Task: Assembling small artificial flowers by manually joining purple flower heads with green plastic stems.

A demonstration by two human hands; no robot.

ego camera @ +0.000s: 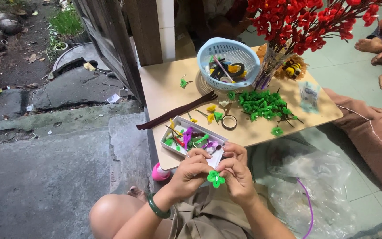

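While both hands meet just above the lap, the small bright-green flower-shaped loop of fuzzy pipe cleaner (215,178) sits pinched between them, raised close to the eyes, probably so the tiny petals can be shaped by fingertip. The left hand (191,170), a dark green bangle (157,207) on its wrist, is curled nearly closed, with thumb and forefinger gripping the flower from its nine o'clock side. The right hand (237,170) is curled the same way and nips the flower from three o'clock, so each hand braces against the other's pull.

At twelve o'clock from the hands, touching the near edge of the low pale wooden table (164,95), lies a shallow white cardboard box (217,156) holding purple, green and yellow pipe-cleaner scraps, apparently kept within easy reach. At eleven o'clock, under the table edge, stands a small pink bottle (159,172).

Farther out at twelve o'clock rests a small roll of tape (229,121), and beyond it a pile of finished green pipe-cleaner flowers (261,105), gathered together at one o'clock. A long dark maroon bundle of pipe cleaners (177,111) lies slantwise at eleven o'clock. At the table's far side a light-blue perforated plastic basket (229,53) holds tools and tape, just beside a glass vase of red pipe-cleaner blossoms (306,22). Crumpled clear plastic sheeting (306,186) spreads over the floor at three o'clock.
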